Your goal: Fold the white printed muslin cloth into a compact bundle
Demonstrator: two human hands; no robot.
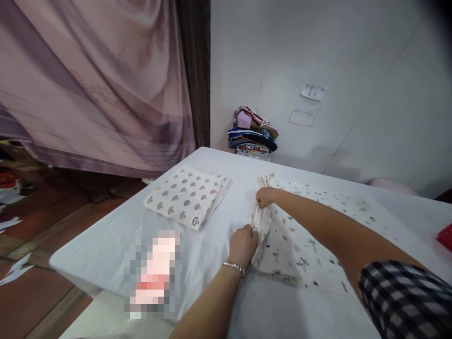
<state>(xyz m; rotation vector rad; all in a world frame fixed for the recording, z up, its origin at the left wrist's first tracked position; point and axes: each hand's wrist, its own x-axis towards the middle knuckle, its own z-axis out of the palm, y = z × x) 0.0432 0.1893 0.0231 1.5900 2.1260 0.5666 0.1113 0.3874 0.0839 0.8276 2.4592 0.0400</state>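
A white cloth with small printed palm trees and other motifs (303, 245) lies spread on the right half of the white-covered table. My right hand (265, 197) is closed on its left edge near the far corner, where the fabric bunches up. Closer to me, my left hand (244, 242), with a silver bracelet at the wrist, grips the same edge. The cloth between the two hands is gathered in creases. Left of them lies a folded white cloth with grey mushroom prints (183, 195), apart from both hands.
The table (88, 249) has a white cover. A pixelated patch (155, 273) hides something near its front left. Folded clothes (252, 132) are stacked beyond the far edge, by a wall with paper notes (302, 113). A pink curtain (99, 80) hangs left; something red (445, 236) is far right.
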